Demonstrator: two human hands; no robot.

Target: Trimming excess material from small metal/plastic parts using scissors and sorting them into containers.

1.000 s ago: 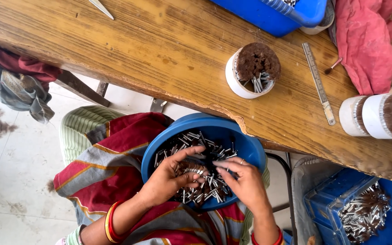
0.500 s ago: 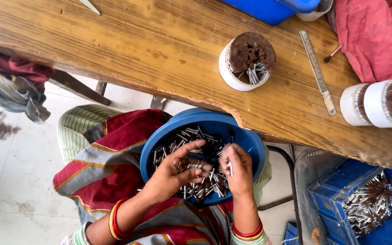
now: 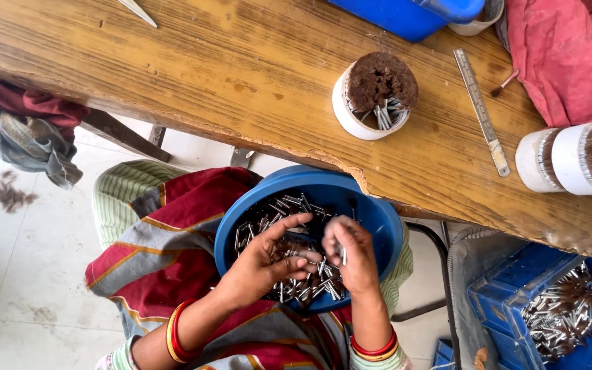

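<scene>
A round blue bowl (image 3: pixel 378 223) rests on my lap, holding several small silver metal pieces (image 3: pixel 279 209) mixed with dark brown fibre. My left hand (image 3: pixel 262 264) lies inside the bowl with fingers spread, cupping a clump of brown fibre and metal pieces. My right hand (image 3: pixel 354 257) is curled beside it, pinching a few of the silver pieces between fingertips. Both wrists wear red and yellow bangles.
A worn wooden table (image 3: pixel 193 75) runs above the bowl. On it stand a white cup (image 3: pixel 351 120) of brown fibre and metal pieces, a metal ruler (image 3: pixel 481 109), two white rolls (image 3: pixel 563 161), a red cloth (image 3: pixel 556 55) and a blue tub (image 3: pixel 399 17). A blue crate (image 3: pixel 508 301) of metal pieces sits lower right.
My right hand has drawn closer to the left and closed on a few metal pieces. The left hand's fingers have spread slightly over the clump.
</scene>
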